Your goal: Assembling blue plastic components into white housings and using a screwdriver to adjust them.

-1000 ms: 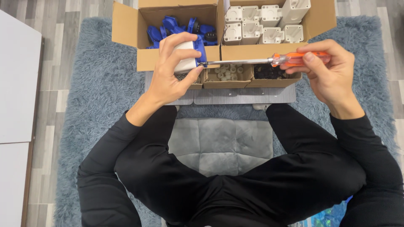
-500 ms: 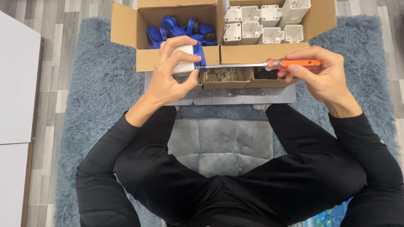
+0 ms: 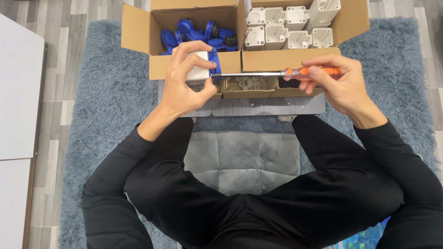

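Note:
My left hand [image 3: 184,80] grips a white block with a blue plastic part [image 3: 214,62] on its right side, held just in front of the left cardboard box [image 3: 138,30]. My right hand [image 3: 337,85] holds an orange-handled screwdriver [image 3: 311,72] level, its metal shaft pointing left with the tip against the blue part. Both hands hover above a row of small open boxes [image 3: 249,87] on a grey board [image 3: 258,107].
The left cardboard box holds several blue plastic parts [image 3: 203,32]; the right cardboard box [image 3: 355,20] holds several white blocks [image 3: 286,25]. All sit on a shaggy blue rug [image 3: 92,101]. A grey cushion [image 3: 244,157] lies before my legs. White panels [image 3: 18,92] lie at the left.
The screwdriver has turned level and its tip has come against the blue part on the white block. My right hand has shifted along the handle; my left hand has stayed in place.

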